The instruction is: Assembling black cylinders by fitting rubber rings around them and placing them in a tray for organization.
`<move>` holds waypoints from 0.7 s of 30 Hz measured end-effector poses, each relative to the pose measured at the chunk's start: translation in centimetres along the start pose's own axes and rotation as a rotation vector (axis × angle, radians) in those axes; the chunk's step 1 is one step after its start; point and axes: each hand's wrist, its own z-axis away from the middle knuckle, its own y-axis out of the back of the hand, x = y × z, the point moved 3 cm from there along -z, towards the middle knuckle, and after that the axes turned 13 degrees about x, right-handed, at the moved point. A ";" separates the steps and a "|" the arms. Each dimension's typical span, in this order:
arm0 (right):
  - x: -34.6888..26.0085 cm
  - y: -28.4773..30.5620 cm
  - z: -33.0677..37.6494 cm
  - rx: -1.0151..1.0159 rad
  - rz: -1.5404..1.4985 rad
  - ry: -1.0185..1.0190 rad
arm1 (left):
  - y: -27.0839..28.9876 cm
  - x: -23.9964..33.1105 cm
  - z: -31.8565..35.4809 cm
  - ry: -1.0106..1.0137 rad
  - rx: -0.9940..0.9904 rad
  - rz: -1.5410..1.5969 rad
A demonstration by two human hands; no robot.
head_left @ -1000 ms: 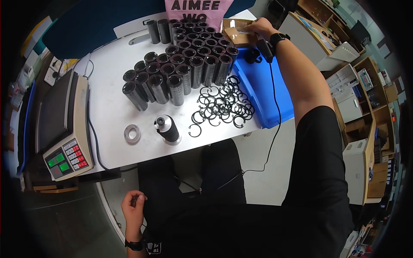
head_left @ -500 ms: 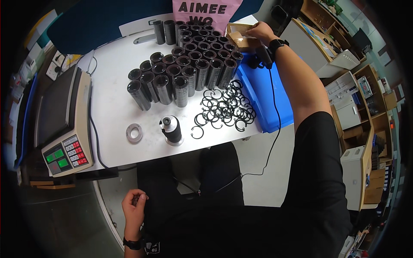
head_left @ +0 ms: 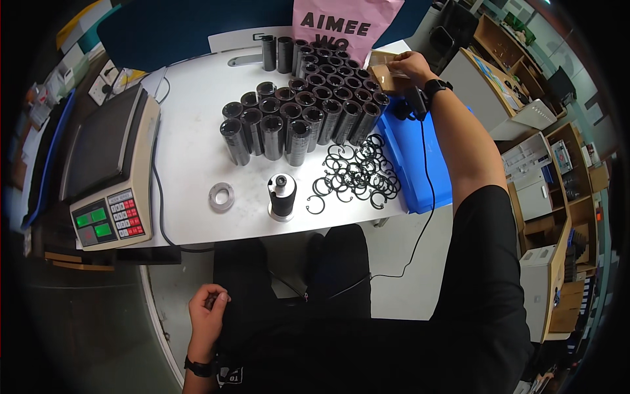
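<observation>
My right hand [head_left: 412, 67] reaches to the far right, over an open cardboard box [head_left: 388, 80]. Its fingers are bent together at the box's inside, and what they grip is hidden. Low at the left, beside my thigh, my left hand [head_left: 209, 307] is curled closed; something dark shows among its fingers, too small to name. Many black tubes [head_left: 272, 134] stand upright in rows on the table. Near the front edge, one black sleeve [head_left: 283, 203] sits around a metal fixture with a round base. Black snap rings [head_left: 354, 177] lie in a loose pile right of it.
A white tape roll [head_left: 221, 196] lies left of the fixture. The weighing scale [head_left: 111, 171] occupies the table's left end. A blue plastic bin [head_left: 417, 157] adjoins the right edge, with a black cable [head_left: 428, 174] hanging across it. A pink bag [head_left: 341, 23] stands behind the tubes.
The view has shifted, so the table and its things appear farther right. My right hand stays at the cardboard box with its fingers bent further down. My left hand remains curled by my thigh.
</observation>
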 end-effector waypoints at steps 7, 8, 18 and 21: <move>-2.8 4.1 2.1 0.283 -0.030 0.104 | 0.2 0.3 -0.2 -0.017 -0.005 0.028; -2.6 5.4 2.3 0.289 -0.029 0.104 | 0.1 0.4 -0.4 -0.021 -0.009 0.029; -13.0 16.2 24.4 0.038 -0.695 0.134 | -3.2 5.9 -2.3 -0.318 -0.238 -0.026; -15.3 15.7 31.8 -0.110 -0.791 0.038 | -5.8 9.6 -1.3 -0.444 -0.343 -0.008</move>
